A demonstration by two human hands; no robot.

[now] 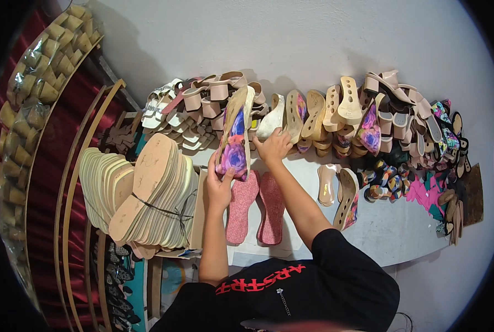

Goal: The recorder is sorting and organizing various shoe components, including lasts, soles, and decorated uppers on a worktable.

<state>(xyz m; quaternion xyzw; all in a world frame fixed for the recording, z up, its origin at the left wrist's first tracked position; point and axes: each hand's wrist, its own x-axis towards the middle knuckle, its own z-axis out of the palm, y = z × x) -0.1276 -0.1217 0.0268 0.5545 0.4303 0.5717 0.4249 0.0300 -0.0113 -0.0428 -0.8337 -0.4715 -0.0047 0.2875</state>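
Note:
My left hand (221,187) is wrapped around the lower end of a wedge sandal (234,146) with a purple, blue and red floral side and a pale sole, held upright above the table. My right hand (275,146) reaches to the back row, thumb and fingers either side of the lower end of a white wedge sole (272,117). Its grip is partly hidden by the hand itself. Between my forearms, two pink speckled insoles (242,213) lie side by side on the white table (302,232).
Tied stacks of beige insoles (150,188) stand left. Wooden wedge soles with holes (349,102) and heeled sandals (219,88) line the wall. A clear-wrapped insole (327,185) and another floral wedge (346,199) lie right, near pink fabric pieces (421,191). Bagged wooden heels (47,61) fill a shelf.

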